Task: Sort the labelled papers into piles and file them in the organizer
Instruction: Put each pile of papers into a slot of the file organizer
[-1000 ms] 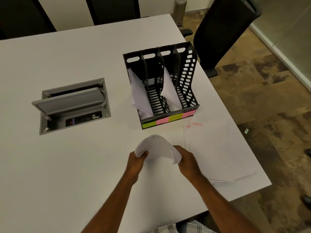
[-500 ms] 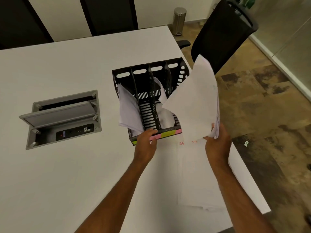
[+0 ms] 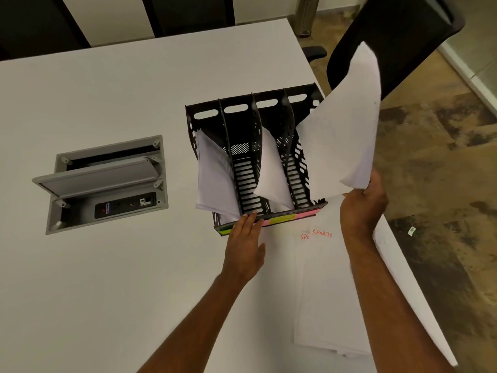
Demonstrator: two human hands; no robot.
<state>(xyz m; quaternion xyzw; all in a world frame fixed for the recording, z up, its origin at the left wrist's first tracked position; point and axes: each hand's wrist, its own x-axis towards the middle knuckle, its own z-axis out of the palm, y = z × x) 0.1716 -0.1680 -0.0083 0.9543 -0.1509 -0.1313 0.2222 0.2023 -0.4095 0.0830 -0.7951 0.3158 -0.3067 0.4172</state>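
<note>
**Sheaf poised over the last slot**

Since half a second ago, little has changed: the right hand (image 3: 361, 205) still pinches the lower corner of a sheaf of papers (image 3: 347, 135), thumb on the near face and fingers behind, but the sheaf now leans further over the rightmost slot of the black organizer (image 3: 242, 157). The left hand (image 3: 246, 243) has kept its place, fingers laid flat and together on the organizer's front lip, just above the strip of coloured labels (image 3: 279, 219). A second ago both hands were gathering these sheets low over the table (image 3: 107, 278), nearer the body.

Beyond the left fingertips, one filed bundle (image 3: 212, 176) slumps in the leftmost slot; another (image 3: 271, 173) leans in the third. The second slot shows only its slatted floor.

Below the right wrist lies a pile marked SPORTS (image 3: 322, 286) in red, flat on the table, touching the organizer's front.

The raised sheaf covers the organizer's right wall and most of the fourth slot, so whether its lower edge has entered cannot be told. Any label on the sheaf is unreadable. The coloured labels' wording is too small to read. Far left of the left hand, a grey cable hatch (image 3: 105, 181) sits open; beyond the right hand, a black chair (image 3: 398, 36) is partly cut off.
</note>
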